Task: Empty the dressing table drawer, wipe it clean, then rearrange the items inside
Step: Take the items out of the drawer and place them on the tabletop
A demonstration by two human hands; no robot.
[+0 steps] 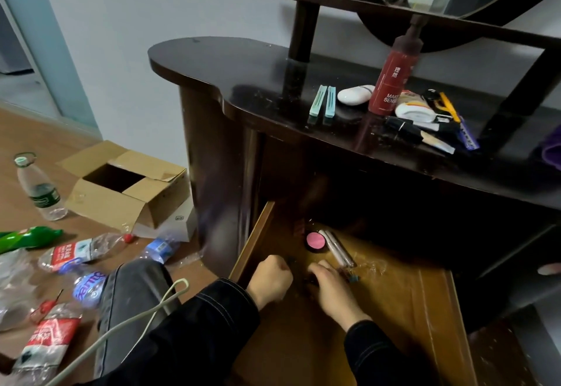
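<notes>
Drawer (pixel 419 294): compact (pixel 315 240) and tubes (pixel 338 249) at its back. Left hand (pixel 271 278) and right hand (pixel 332 290) inside, curled; holdings indiscernible. Box (pixel 164 200) and bottles (pixel 41 190) left of drawer.

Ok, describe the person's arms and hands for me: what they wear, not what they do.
Both arms are in black long sleeves. The left sleeve and right sleeve each have pale stitched seam lines near the cuff. The left hand and right hand are bare: no gloves, and no ring or watch shows.
</notes>
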